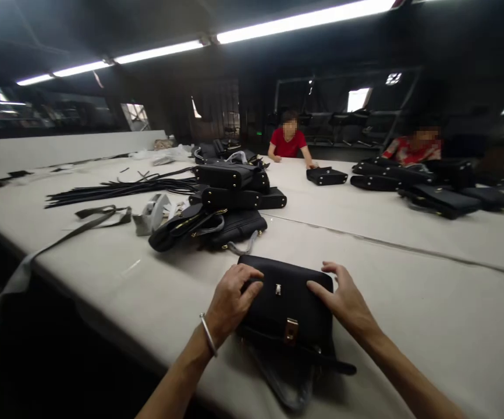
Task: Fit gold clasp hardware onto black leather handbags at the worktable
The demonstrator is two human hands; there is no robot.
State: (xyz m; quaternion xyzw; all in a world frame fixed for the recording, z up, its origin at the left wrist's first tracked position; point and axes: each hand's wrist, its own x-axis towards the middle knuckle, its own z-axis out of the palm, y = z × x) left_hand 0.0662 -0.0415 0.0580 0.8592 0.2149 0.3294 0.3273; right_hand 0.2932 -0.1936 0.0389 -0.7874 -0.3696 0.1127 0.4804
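Note:
A black leather handbag [287, 302] with a small gold clasp lies flat on the pale table [409, 302] right in front of me. My left hand [231, 301] rests on the bag's left edge, fingers curled over it, a thin bangle on the wrist. My right hand [344, 297] presses on the bag's right edge with its fingers spread. The bag's strap trails toward the table's near edge.
A heap of black handbags [230, 203] sits beyond my bag, with a bundle of black straps [121, 189] to its left. More bags [430, 186] lie at the far right. Two people sit across the table, one with a bag [326, 176] before them.

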